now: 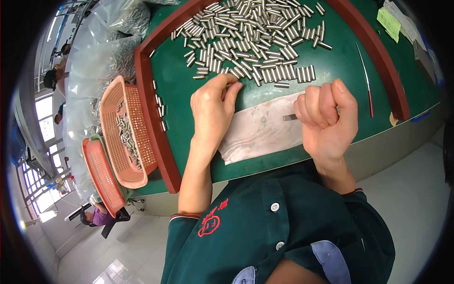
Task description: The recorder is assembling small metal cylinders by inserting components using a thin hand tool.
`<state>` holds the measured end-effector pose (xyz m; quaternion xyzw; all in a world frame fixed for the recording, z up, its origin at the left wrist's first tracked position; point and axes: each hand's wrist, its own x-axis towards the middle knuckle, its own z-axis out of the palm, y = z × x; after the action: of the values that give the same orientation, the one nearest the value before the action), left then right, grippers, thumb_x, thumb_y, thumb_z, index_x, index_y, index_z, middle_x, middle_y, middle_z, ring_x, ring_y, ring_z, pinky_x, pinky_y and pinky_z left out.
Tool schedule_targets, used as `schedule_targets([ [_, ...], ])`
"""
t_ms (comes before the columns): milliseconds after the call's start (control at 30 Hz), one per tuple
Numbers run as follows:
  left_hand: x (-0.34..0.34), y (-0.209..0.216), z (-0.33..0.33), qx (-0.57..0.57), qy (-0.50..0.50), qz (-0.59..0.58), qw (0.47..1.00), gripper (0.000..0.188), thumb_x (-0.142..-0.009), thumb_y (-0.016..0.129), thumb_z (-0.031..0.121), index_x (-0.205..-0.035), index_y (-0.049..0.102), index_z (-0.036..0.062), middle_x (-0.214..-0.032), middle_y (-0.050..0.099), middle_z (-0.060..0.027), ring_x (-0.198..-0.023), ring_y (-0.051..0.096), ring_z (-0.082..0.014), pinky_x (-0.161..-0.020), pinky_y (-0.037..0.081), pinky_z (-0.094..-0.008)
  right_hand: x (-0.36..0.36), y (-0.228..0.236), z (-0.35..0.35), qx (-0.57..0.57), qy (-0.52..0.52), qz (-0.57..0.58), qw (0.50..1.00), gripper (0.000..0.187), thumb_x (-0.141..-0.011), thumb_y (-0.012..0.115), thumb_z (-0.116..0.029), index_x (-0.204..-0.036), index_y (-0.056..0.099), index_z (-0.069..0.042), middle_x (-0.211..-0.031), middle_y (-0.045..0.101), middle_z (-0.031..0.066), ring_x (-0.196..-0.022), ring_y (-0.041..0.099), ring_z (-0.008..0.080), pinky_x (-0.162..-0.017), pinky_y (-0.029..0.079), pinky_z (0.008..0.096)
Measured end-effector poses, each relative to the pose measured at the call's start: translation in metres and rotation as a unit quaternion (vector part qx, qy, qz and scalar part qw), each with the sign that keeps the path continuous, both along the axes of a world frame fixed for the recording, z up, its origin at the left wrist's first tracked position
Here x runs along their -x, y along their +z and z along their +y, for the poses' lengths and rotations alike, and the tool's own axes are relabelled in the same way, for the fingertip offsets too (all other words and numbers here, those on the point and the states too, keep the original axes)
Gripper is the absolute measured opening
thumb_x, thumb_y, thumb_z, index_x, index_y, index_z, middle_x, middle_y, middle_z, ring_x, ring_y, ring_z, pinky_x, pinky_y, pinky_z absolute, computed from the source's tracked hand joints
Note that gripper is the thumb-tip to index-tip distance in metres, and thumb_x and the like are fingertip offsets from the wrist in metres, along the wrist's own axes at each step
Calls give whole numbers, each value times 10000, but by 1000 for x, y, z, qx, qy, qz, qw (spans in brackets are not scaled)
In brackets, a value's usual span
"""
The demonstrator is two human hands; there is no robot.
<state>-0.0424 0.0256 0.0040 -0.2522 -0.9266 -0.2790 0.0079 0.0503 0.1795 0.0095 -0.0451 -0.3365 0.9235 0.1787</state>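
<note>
A large heap of short, shiny metal pins (255, 35) covers the far middle of the green tabletop (189, 137), with some standing in neat rows along its near edge. At that edge my left hand (210, 106) has its thumb and fingers pinched together; what is between them, if anything, is hidden. My right hand (326, 113) is curled into a fist over the right end of a whitish cloth (262, 128). From its little-finger side pokes a flat metal strip (289, 117); the rest of it is hidden. One loose pin (282, 85) lies between the hands.
Dark red wooden rails (156, 118) border the work area. Left of them stand a pink plastic basket (142, 177) with pins, another basket (101, 177), and clear bags of pins (125, 52). A slim red-handled tool (371, 102) lies at right. A person (100, 217) sits farther back.
</note>
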Motion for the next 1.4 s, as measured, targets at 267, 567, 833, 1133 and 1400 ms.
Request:
schedule_targets([
  [267, -39, 9, -15, -54, -210, -96, 971, 144, -660, 606, 7, -800, 620, 40, -579, 483, -73, -510, 478, -219, -469, 392, -311, 1, -2, -3, 1, -5, -10, 1000, 412, -893, 268, -226, -492, 245, -135, -426, 237, -29, -400, 145, 80, -412, 173, 248],
  [567, -43, -1, 14, 25, -13, -31, 999, 239, -656, 700, 200, -660, 538, 23, -557, 519, -99, -465, 504, -242, -441, 387, -331, 10, -2, -6, 6, -61, 0, 998, 415, -892, 293, -216, -491, 246, -120, -426, 232, -24, -402, 162, 77, -402, 168, 242],
  [833, -42, 11, 8, -6, -57, -133, 989, 77, -654, 630, 54, -705, 585, 17, -525, 474, -86, -438, 466, -208, -439, 370, -319, 15, -5, -9, 13, -32, -32, 999, 422, -896, 277, -232, -486, 251, -131, -425, 246, -26, -393, 154, 80, -396, 167, 241],
  [1133, -42, 0, 2, -59, -51, -171, 982, 78, -660, 662, 28, -701, 597, 21, -547, 474, -75, -434, 433, -194, -439, 356, -303, 21, -5, -16, -12, -10, -46, 999, 418, -892, 285, -223, -487, 246, -128, -420, 234, -29, -390, 145, 72, -384, 154, 240],
  [1400, -41, -2, 1, -64, -64, -171, 981, 72, -662, 654, 26, -678, 584, 28, -562, 500, -77, -439, 461, -212, -439, 363, -311, 22, -4, -19, -27, 5, -57, 998, 422, -892, 295, -237, -487, 242, -132, -422, 230, -35, -392, 139, 70, -385, 152, 240],
])
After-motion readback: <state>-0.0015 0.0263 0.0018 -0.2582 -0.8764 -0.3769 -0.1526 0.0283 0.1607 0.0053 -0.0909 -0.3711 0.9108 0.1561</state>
